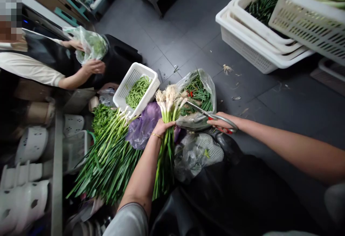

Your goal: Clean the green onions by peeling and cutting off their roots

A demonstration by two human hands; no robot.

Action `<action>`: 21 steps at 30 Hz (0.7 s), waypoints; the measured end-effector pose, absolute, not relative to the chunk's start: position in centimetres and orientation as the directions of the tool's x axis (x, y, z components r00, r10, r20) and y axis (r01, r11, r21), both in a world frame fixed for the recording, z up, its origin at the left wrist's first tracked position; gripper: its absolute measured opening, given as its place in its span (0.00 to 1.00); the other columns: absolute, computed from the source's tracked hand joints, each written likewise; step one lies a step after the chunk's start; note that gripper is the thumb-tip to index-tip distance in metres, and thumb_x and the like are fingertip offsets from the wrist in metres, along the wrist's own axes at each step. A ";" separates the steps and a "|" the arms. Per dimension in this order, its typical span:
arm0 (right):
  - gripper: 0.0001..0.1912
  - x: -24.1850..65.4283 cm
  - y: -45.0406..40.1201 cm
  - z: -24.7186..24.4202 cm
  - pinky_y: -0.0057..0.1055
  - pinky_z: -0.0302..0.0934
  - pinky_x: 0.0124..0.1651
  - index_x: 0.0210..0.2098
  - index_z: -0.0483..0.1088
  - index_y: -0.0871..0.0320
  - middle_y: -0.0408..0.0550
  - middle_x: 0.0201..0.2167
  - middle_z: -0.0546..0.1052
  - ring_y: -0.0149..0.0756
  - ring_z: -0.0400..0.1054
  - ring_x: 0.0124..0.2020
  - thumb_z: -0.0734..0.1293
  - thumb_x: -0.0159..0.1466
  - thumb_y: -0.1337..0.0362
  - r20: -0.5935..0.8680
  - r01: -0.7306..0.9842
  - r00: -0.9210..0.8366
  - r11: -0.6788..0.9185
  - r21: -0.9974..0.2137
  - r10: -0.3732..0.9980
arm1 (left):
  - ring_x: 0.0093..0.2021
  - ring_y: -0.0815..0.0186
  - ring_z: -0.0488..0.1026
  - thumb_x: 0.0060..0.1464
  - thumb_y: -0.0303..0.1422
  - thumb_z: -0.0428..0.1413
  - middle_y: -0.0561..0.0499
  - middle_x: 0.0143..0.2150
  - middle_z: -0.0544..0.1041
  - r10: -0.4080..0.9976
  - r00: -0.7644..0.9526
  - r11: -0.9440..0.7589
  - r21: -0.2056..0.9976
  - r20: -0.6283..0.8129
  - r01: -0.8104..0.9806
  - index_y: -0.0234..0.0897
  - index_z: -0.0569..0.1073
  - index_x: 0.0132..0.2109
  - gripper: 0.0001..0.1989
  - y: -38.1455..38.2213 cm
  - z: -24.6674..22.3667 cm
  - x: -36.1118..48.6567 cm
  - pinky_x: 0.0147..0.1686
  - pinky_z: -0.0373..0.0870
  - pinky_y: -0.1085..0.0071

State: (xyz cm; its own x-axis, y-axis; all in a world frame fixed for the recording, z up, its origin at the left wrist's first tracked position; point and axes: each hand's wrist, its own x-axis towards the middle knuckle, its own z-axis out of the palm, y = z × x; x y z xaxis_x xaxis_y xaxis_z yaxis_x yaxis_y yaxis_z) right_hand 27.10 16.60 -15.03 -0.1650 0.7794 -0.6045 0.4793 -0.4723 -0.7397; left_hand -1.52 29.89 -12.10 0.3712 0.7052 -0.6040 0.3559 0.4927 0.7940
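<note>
My left hand [161, 127] is wrapped round a bunch of green garlic or spring onions [168, 112], with the white, rooty ends up and the green leaves hanging down. In my right hand [221, 121] is a pair of scissors [201, 109] with red and grey handles; the blades point left and reach the root ends. Below the blades, a clear plastic bag [211, 85] holds green trimmings and a bit of red. To the left of my left hand lies a large pile of similar long-leaved stalks [107, 164], beside a purple plastic bag [142, 126].
A white basket [121, 92] of green beans stands ahead. At left, another person [91, 71] handles a bag of greens. White crates [250, 58] of vegetables are stacked at upper right. A metal shelf post [57, 178] rises at left. Cut roots [227, 69] lie on the floor.
</note>
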 end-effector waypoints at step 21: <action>0.23 26.5 17.4 -15.4 0.32 0.64 0.43 0.34 0.74 0.56 0.51 0.36 0.79 0.44 0.73 0.41 0.58 0.63 0.44 -0.395 0.629 -0.213 -0.184 -0.755 0.894 | 0.23 0.65 0.73 0.30 0.37 0.71 0.49 0.25 0.77 0.638 0.438 0.472 0.771 -0.634 0.428 0.29 0.76 0.36 0.24 29.6 -12.5 -1.9 0.27 0.73 0.67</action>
